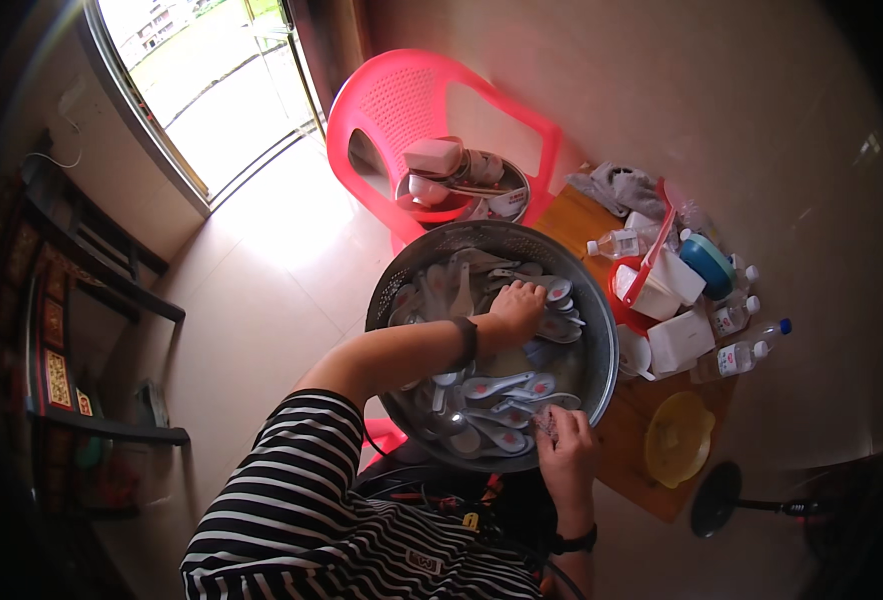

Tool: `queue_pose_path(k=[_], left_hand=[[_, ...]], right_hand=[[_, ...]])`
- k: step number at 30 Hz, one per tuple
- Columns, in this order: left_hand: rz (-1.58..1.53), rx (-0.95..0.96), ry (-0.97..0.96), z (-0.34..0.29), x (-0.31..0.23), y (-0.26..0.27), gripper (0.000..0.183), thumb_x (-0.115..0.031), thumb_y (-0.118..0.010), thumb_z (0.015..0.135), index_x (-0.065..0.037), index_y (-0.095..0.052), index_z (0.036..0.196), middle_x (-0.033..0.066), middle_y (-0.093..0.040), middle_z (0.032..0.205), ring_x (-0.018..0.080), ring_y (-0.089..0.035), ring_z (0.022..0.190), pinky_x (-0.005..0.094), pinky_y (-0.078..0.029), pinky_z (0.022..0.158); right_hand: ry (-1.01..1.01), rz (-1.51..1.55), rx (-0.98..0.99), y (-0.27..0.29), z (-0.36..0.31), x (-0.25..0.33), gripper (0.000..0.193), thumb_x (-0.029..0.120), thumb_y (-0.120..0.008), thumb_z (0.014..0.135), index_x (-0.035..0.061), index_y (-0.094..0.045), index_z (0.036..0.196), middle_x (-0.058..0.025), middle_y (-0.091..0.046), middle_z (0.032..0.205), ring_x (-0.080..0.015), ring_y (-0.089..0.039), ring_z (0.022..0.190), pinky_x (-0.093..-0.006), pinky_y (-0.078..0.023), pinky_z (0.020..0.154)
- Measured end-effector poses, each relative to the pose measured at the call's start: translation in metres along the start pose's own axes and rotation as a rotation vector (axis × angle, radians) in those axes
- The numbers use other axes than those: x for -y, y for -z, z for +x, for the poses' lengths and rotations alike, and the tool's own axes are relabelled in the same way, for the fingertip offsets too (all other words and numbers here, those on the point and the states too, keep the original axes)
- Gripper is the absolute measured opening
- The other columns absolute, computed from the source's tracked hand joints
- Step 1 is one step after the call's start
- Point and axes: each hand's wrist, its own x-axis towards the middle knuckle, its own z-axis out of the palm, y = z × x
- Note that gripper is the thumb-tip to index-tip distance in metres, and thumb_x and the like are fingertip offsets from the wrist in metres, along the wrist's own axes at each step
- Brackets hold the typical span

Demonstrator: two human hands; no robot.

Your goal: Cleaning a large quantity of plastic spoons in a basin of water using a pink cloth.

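Note:
A large metal basin (394, 268) sits in front of me, filled with several white ceramic spoons (507, 385) with red and blue marks. My left hand (517, 305) reaches into the far side of the basin with its fingers curled down on a spoon (559, 290). A dark band is on that wrist. At the basin's near rim, my right hand (567, 450) is closed on a small greyish pad (546, 424); what it is exactly is hard to tell. That wrist wears a black watch.
Behind the basin, a pink plastic chair (412, 85) holds a metal bowl (517, 195) of dishes. On the right, a low wooden board (642, 440) carries water bottles (617, 243), white containers (680, 340), a red basket (627, 300), a blue bowl (707, 260) and a yellow lid (677, 438). There is dark furniture (72, 330) on the left.

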Motion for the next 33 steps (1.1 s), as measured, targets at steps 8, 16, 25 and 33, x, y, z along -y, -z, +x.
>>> queue_pose_path(k=[8, 16, 25, 33], left_hand=[[-0.094, -0.045, 0.182, 0.021, 0.037, 0.013, 0.032, -0.012, -0.064, 0.083, -0.002, -0.058, 0.112, 0.0193, -0.060, 0.110, 0.0386, -0.060, 0.110, 0.0459, -0.052, 0.091], [0.177, 0.033, 0.121, 0.049, 0.067, 0.014, 0.030, -0.017, -0.065, 0.084, -0.005, -0.064, 0.111, 0.0171, -0.063, 0.119, 0.0351, -0.060, 0.115, 0.0455, -0.051, 0.096], [0.235, 0.034, 0.103, 0.058, 0.081, 0.005, 0.035, -0.021, -0.062, 0.085, -0.007, -0.064, 0.117, 0.0132, -0.067, 0.121, 0.0303, -0.060, 0.118, 0.0410, -0.047, 0.100], [0.318, 0.152, -0.066, 0.048, 0.092, 0.039, 0.032, -0.021, -0.059, 0.091, -0.004, -0.061, 0.117, 0.0181, -0.070, 0.114, 0.0322, -0.067, 0.110, 0.0443, -0.055, 0.089]], right_hand=[[-0.028, 0.022, 0.009, 0.002, -0.001, 0.001, 0.028, 0.010, -0.078, 0.080, 0.0056, -0.069, 0.106, -0.0117, -0.063, 0.095, -0.0334, -0.065, 0.084, -0.0416, -0.052, 0.071], [-0.048, 0.020, 0.025, 0.004, 0.000, 0.001, 0.026, 0.010, -0.077, 0.082, 0.0058, -0.069, 0.106, -0.0123, -0.064, 0.098, -0.0332, -0.065, 0.087, -0.0410, -0.053, 0.074], [0.012, 0.031, -0.021, 0.000, 0.000, 0.000, 0.027, 0.006, -0.076, 0.078, 0.0068, -0.069, 0.104, -0.0093, -0.063, 0.090, -0.0304, -0.064, 0.079, -0.0401, -0.050, 0.070], [0.012, 0.031, -0.010, 0.003, -0.001, 0.001, 0.028, 0.005, -0.075, 0.078, 0.0067, -0.069, 0.106, -0.0094, -0.062, 0.093, -0.0309, -0.063, 0.083, -0.0405, -0.050, 0.072]])
